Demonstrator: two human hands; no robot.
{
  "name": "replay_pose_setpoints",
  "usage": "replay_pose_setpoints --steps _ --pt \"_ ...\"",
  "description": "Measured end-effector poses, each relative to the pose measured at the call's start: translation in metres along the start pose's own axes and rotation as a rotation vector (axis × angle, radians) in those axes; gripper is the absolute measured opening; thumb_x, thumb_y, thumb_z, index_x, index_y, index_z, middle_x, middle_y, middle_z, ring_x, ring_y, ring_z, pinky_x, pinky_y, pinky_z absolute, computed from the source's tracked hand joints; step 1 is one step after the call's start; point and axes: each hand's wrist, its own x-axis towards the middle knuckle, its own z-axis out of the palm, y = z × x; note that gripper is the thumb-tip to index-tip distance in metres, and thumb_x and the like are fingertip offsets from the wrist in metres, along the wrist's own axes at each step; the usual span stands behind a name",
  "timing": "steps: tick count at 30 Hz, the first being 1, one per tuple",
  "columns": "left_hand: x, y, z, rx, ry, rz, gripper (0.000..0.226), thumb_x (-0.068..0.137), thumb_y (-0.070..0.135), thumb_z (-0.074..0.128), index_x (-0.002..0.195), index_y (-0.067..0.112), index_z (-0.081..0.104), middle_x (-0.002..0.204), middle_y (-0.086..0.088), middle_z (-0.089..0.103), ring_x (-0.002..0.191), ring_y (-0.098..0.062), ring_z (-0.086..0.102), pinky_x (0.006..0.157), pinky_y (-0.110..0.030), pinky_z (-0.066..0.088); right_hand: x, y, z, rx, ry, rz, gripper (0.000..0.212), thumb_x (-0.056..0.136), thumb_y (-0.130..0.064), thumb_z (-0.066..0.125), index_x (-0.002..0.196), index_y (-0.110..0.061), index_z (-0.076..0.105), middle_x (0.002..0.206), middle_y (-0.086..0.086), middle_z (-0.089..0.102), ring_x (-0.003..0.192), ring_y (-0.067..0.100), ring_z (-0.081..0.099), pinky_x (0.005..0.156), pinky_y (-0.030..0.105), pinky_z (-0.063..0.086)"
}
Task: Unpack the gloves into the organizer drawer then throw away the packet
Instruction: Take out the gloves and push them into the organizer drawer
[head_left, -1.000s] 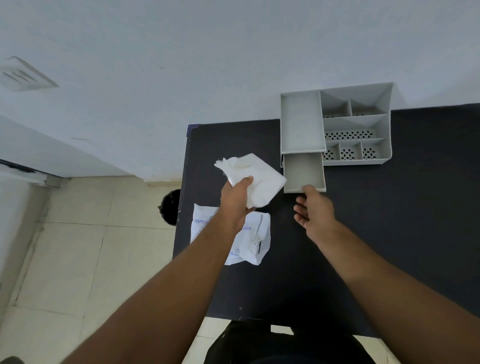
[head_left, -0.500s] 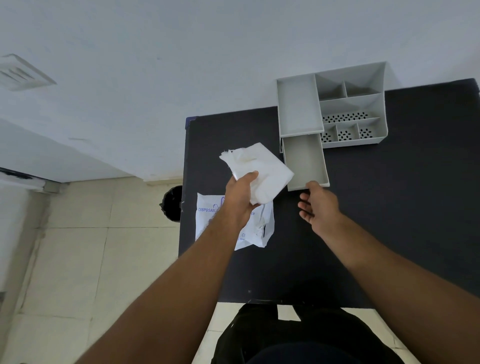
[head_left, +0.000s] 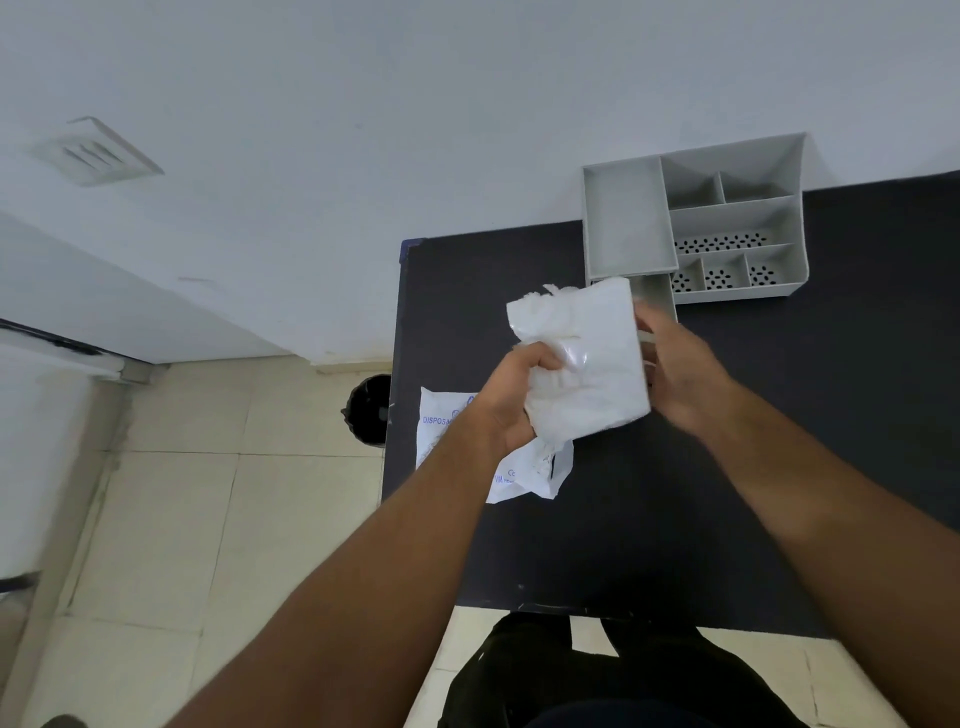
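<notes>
A folded stack of white gloves (head_left: 582, 358) is held up above the black table (head_left: 779, 467). My left hand (head_left: 511, 400) grips its lower left edge. My right hand (head_left: 675, 374) holds its right edge, blurred by motion. The grey organizer (head_left: 727, 223) stands at the table's far side against the wall. Its pulled-out drawer (head_left: 657, 296) shows just behind the gloves and is mostly hidden by them. The white packet with blue print (head_left: 441, 431) lies flat on the table under my left wrist.
A small black bin (head_left: 371, 410) stands on the tiled floor just left of the table's left edge. The table's near edge runs in front of my dark trousers. A white wall rises behind the organizer.
My right hand left the drawer front and came onto the gloves' right edge. The gloves moved right and now cover most of the drawer.
</notes>
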Motion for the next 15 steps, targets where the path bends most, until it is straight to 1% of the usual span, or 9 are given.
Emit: replay_pose_setpoints --steps 1,2,3,5,7,9,12,14,15 --pt "-0.001 0.001 0.003 -0.004 -0.026 0.004 0.037 0.075 0.014 0.061 0.112 0.012 0.067 0.112 -0.015 0.067 0.103 -0.036 0.066 0.097 -0.053 0.051 0.001 -0.009 -0.003 0.0 -0.054 -0.005 0.033 0.089 -0.05 0.063 0.101 -0.021 0.071 0.084 -0.004 0.074 0.079 0.018 0.068 0.077 0.039 0.054" --pt "-0.001 0.003 0.005 -0.009 -0.036 0.014 0.036 0.079 0.015 0.06 0.115 0.012 0.066 0.114 -0.016 0.068 0.104 -0.036 0.066 0.098 -0.053 0.05 0.003 -0.017 -0.006 -0.024 -0.07 -0.033 0.033 0.09 -0.049 0.062 0.102 -0.02 0.071 0.084 -0.003 0.074 0.079 0.018 0.068 0.077 0.039 0.054" --pt "0.0 0.005 0.008 -0.016 -0.031 0.03 0.037 0.083 0.015 0.058 0.119 0.014 0.064 0.118 -0.016 0.068 0.106 -0.036 0.066 0.097 -0.054 0.051 0.003 -0.023 -0.007 -0.049 -0.073 -0.062 0.033 0.091 -0.05 0.061 0.103 -0.021 0.071 0.089 -0.002 0.075 0.083 0.019 0.068 0.076 0.04 0.054" --pt "0.005 0.008 0.008 -0.022 -0.011 0.068 0.044 0.087 0.018 0.059 0.131 0.016 0.06 0.13 -0.017 0.065 0.116 -0.037 0.063 0.099 -0.057 0.051 0.004 -0.03 -0.008 -0.105 -0.08 -0.095 0.036 0.091 -0.053 0.059 0.105 -0.021 0.07 0.097 0.001 0.075 0.089 0.024 0.069 0.076 0.041 0.055" --pt "0.012 0.009 0.007 -0.026 -0.018 0.085 0.051 0.087 0.027 0.064 0.136 0.016 0.058 0.134 -0.017 0.064 0.123 -0.038 0.06 0.1 -0.059 0.05 0.003 -0.029 -0.005 -0.184 -0.091 -0.114 0.038 0.092 -0.054 0.057 0.107 -0.022 0.07 0.101 0.003 0.074 0.095 0.027 0.07 0.078 0.042 0.056" --pt "0.017 0.01 0.008 -0.038 -0.017 0.085 0.061 0.081 0.037 0.073 0.136 0.016 0.06 0.133 -0.018 0.065 0.124 -0.039 0.06 0.101 -0.059 0.05 0.0 -0.023 -0.001 -0.215 -0.098 -0.131 0.038 0.093 -0.056 0.055 0.106 -0.025 0.07 0.101 0.001 0.074 0.096 0.025 0.07 0.08 0.042 0.057" --pt "0.02 0.009 0.012 -0.026 0.017 0.098 0.078 0.07 0.049 0.084 0.136 0.015 0.061 0.131 -0.018 0.067 0.122 -0.038 0.063 0.104 -0.059 0.049 -0.002 -0.012 0.001 -0.183 -0.108 -0.183 0.046 0.088 -0.066 0.056 0.108 -0.028 0.071 0.106 -0.001 0.076 0.099 0.024 0.072 0.084 0.045 0.059" --pt "0.024 0.008 0.013 -0.016 0.03 0.15 0.073 0.073 0.047 0.085 0.135 0.015 0.063 0.131 -0.017 0.068 0.12 -0.038 0.065 0.103 -0.062 0.048 -0.003 -0.008 -0.001 -0.136 -0.1 -0.214 0.047 0.084 -0.067 0.058 0.109 -0.03 0.072 0.107 -0.001 0.076 0.098 0.02 0.074 0.082 0.045 0.06" --pt "0.025 0.007 0.014 -0.021 0.043 0.17 0.067 0.077 0.043 0.084 0.134 0.014 0.064 0.13 -0.017 0.068 0.119 -0.039 0.065 0.102 -0.062 0.049 -0.002 -0.005 -0.002 -0.147 -0.088 -0.235 0.042 0.085 -0.062 0.061 0.11 -0.03 0.071 0.108 -0.002 0.076 0.098 0.019 0.074 0.082 0.045 0.06"
